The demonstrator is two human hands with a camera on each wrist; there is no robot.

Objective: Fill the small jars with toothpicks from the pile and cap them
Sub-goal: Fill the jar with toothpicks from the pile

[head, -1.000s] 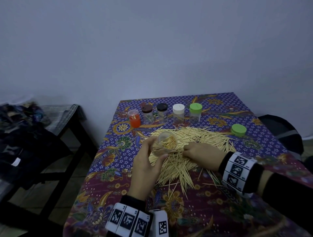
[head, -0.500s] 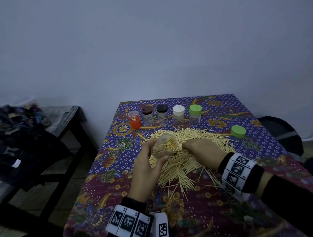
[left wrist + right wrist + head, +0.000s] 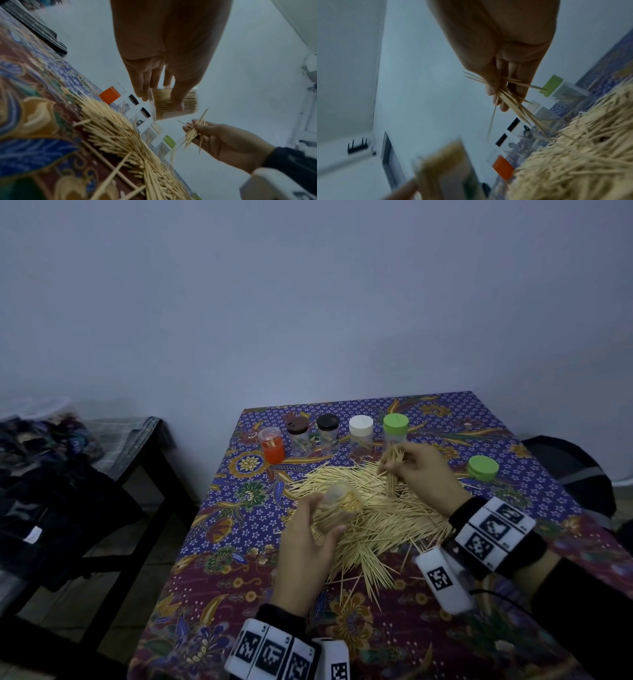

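Note:
My left hand grips a clear uncapped jar packed with toothpicks, tilted above the near left of the toothpick pile. The same jar shows between my fingers in the left wrist view. My right hand pinches a small bunch of toothpicks, lifted over the pile's far side, to the right of the jar; the bunch fans from my fingertips in the right wrist view. A loose green cap lies on the cloth at the right.
Along the far edge of the patterned tablecloth stands a row of jars: orange, brown-capped, black-capped, white-capped and green-capped. A dark side table with clothes is at the left.
My right hand rose from the pile and moved toward the far side with a bunch of toothpicks pinched in it. The left hand kept holding the jar in about the same place.

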